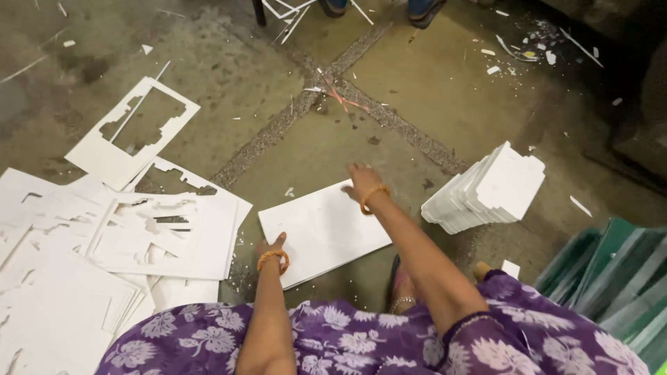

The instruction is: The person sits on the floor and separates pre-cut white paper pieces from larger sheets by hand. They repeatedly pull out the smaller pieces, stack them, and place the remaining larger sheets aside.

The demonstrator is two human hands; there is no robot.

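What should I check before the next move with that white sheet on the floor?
1. Left hand on the white sheet: ok, it rests at the sheet's near left corner.
2. Right hand on the sheet: ok, it reaches the far edge.
3. Sheet lying flat on the concrete floor: ok.
4. Sheet apart from the punched-out waste sheets at left: ok, a strip of floor shows between them.
5. Stack of cut white pieces at right apart from the sheet: ok.
6. Firm grip on the sheet: cannot tell, the fingers are too small to read.
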